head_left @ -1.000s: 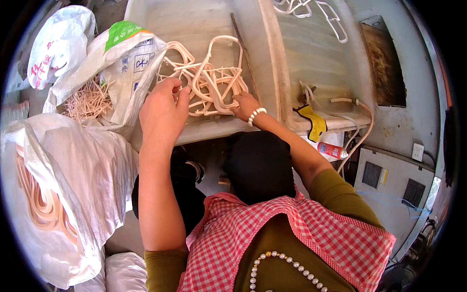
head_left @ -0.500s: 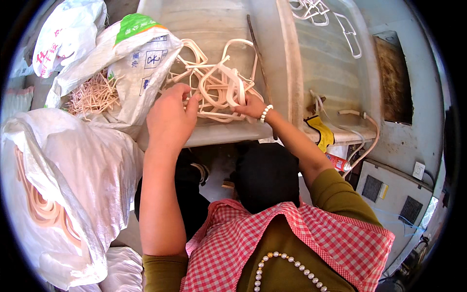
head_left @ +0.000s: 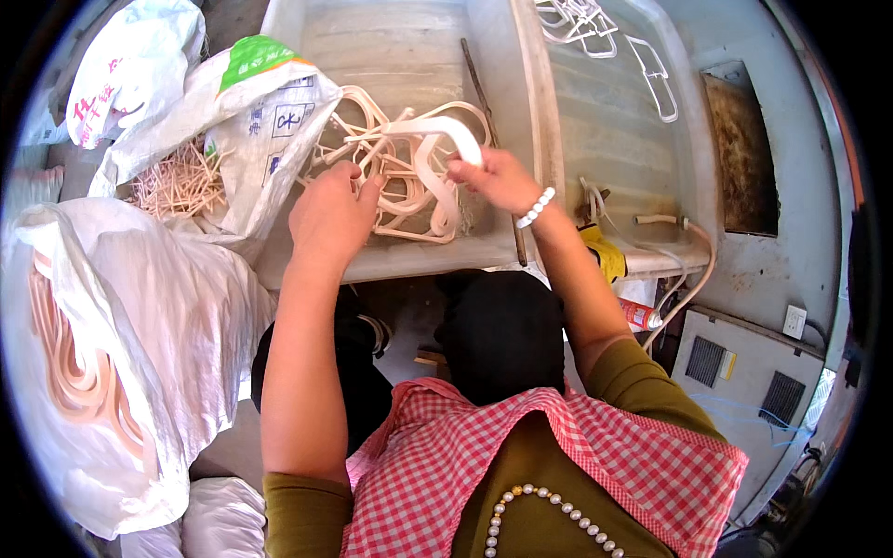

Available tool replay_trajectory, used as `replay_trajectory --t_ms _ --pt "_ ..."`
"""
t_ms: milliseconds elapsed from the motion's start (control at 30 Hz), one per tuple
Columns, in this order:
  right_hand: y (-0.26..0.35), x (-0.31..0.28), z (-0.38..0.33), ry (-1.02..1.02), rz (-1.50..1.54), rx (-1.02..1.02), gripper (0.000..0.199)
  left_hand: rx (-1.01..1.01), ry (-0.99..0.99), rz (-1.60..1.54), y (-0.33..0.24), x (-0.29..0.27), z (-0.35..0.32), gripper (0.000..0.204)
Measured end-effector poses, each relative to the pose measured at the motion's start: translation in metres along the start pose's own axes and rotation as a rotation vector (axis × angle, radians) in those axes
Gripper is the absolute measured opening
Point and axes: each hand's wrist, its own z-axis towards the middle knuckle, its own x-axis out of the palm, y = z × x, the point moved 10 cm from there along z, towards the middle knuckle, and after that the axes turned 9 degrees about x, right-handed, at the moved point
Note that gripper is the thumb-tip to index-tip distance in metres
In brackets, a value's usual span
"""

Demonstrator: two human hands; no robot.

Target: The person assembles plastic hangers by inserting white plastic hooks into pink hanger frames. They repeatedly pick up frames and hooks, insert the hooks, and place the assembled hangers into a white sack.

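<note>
- Your right hand [head_left: 498, 177] was closed around one cream plastic hanger piece [head_left: 437, 139], lifted clear above the tangled pile of hanger pieces [head_left: 400, 186] in the left tray [head_left: 391, 46]. Held up like that, it hung free of the loops below, which looks like a way to part one piece from the tangle.
- The piece ran out leftward from your right fingers [head_left: 465, 170], arching over the pile; the fingers wrapped its right end, with the rest of the curve well outside the grip.
- Your left hand [head_left: 330, 219] lay on the near-left part of the pile, fingers [head_left: 358, 186] curled down among the loops. I cannot tell whether they pinched a strand or only pressed on it; it seemed to steady the heap.
- The pile sat in the near end of the left tray, just behind its front wall and close to you.
- A printed woven sack [head_left: 251, 121] leaned over the tray's left edge, its mouth turned towards the pile, within easy reach.
- Left of the tray, a heap of thin pale sticks [head_left: 177, 181] lay beside the sack.
- Right of the tray, the neighbouring tray [head_left: 623, 139] held a few white wire hangers [head_left: 586, 19] at its far end, well apart from both hands.
</note>
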Motion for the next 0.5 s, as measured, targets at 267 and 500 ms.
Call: replay_trajectory --t_ms 267,500 --pt "0.063 -0.047 -0.006 0.061 0.075 0.016 0.031 -0.038 0.008 0.04 0.014 -0.006 -0.002 0.035" --pt "0.027 -0.116 0.081 -0.951 -0.923 -0.346 0.053 -0.045 0.035 0.078 0.015 -0.006 -0.004 0.034"
